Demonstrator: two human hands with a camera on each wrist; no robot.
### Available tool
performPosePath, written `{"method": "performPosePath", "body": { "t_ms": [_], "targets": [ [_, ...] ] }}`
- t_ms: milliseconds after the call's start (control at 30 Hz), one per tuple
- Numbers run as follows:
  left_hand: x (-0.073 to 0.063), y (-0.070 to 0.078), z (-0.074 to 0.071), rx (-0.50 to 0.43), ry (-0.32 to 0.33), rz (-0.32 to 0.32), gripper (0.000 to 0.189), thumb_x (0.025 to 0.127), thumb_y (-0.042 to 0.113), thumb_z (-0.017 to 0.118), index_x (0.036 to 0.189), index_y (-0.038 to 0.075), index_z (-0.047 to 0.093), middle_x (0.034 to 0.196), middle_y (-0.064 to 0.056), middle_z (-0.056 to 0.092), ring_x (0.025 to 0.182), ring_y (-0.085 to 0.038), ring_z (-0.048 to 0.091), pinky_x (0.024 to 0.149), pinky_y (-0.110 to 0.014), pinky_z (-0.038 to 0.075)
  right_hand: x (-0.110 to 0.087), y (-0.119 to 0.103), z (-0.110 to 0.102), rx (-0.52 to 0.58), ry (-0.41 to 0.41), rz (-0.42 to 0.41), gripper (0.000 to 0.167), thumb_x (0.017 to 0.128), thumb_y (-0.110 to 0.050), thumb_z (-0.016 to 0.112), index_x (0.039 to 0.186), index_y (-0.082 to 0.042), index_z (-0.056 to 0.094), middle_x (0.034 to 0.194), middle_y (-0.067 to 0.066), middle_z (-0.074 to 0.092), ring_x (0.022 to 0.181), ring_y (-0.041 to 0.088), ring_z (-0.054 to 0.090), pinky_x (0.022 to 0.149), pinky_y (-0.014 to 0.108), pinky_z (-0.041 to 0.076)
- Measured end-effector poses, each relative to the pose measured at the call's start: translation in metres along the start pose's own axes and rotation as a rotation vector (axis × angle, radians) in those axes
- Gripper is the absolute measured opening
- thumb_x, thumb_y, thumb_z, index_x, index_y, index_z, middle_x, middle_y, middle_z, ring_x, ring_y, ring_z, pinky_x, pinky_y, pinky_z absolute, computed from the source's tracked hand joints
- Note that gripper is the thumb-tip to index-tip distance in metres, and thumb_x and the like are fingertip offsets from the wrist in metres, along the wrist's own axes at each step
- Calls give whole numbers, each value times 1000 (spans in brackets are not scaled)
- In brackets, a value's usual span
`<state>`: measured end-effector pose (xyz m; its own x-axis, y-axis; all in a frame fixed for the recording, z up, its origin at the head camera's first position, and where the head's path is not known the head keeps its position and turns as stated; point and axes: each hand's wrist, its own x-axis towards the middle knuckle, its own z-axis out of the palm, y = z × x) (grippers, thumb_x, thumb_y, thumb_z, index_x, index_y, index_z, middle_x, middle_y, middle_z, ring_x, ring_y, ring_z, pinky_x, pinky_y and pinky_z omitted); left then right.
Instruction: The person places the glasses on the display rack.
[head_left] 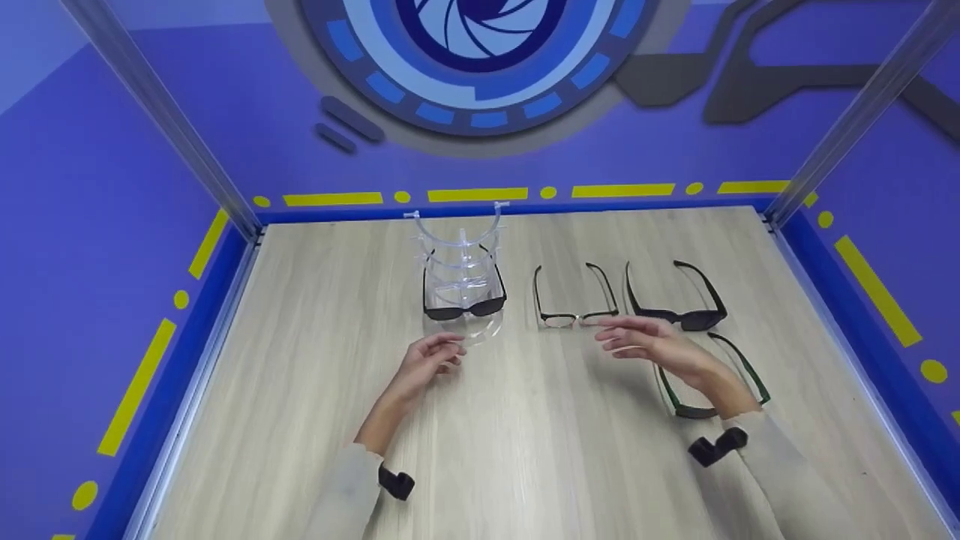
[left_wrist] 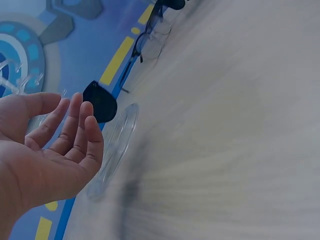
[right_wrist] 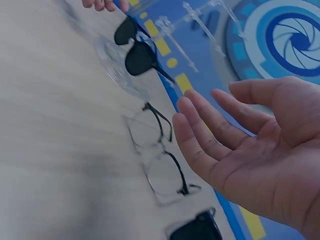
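Observation:
A clear plastic display stand (head_left: pixel 463 262) rises at the back of the wooden table, with black sunglasses (head_left: pixel 465 309) on its lowest level. Just in front of the stand's round base is my left hand (head_left: pixel 427 367), its fingers loosely bent around nothing; the left wrist view shows the same hand (left_wrist: pixel 60 145) beside a dark lens. My right hand (head_left: pixel 660 349) hovers with relaxed fingers in front of clear-lensed glasses (head_left: pixel 560 321) and black sunglasses (head_left: pixel 699 321). In the right wrist view its palm (right_wrist: pixel 260 150) holds nothing. Green-templed glasses (head_left: pixel 694 412) lie partly hidden under the right forearm.
Blue printed panels (head_left: pixel 225 97) wall in the back and both sides, with metal posts (head_left: pixel 172 120) at the corners. The wooden tabletop (head_left: pixel 510 450) stretches toward me between the forearms. A black wrist mount (head_left: pixel 718 446) sits on the right sleeve, another (head_left: pixel 396 482) on the left.

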<state>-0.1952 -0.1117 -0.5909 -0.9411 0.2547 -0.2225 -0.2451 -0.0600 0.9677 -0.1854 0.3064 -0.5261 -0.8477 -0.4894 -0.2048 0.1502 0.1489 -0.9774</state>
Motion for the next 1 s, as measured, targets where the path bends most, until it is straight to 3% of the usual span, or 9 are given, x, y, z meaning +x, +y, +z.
{"method": "performPosePath", "body": {
  "t_ms": [333,500,633,833,1000],
  "targets": [
    [6,-4,36,0,-120,-5,34,100,8,62,129,-9,60,91,6,72,84,-12,66,83,-32,55,-47,5,-50,38,-11,-29,46,112,-15,39,153,7,36,142,7,64,125,17,64,106,28,54],
    [10,-4,53,32,-170,-2,32,100,8,61,128,-8,61,92,6,72,83,-11,65,81,-31,54,-67,9,-68,94,5,-65,41,112,-12,34,151,0,44,141,6,65,125,15,65,107,28,54],
    [14,-4,67,71,-211,22,32,100,8,61,128,-8,62,92,7,73,83,-9,66,79,-30,56,-79,10,-79,133,46,-55,42,112,-13,35,152,2,42,138,3,67,124,13,65,106,27,54],
    [16,-4,87,41,-273,14,33,99,7,60,128,-8,61,92,6,72,84,-9,65,80,-29,55,-93,15,-99,182,79,-75,45,112,-10,35,153,10,33,138,4,67,124,13,66,105,27,55],
    [16,-7,104,33,-309,-9,32,100,8,61,129,-6,62,94,4,73,85,-10,66,84,-34,58,-104,28,-112,238,73,-114,42,112,-6,31,152,3,42,141,5,66,127,15,64,105,27,55]
  ]
}}
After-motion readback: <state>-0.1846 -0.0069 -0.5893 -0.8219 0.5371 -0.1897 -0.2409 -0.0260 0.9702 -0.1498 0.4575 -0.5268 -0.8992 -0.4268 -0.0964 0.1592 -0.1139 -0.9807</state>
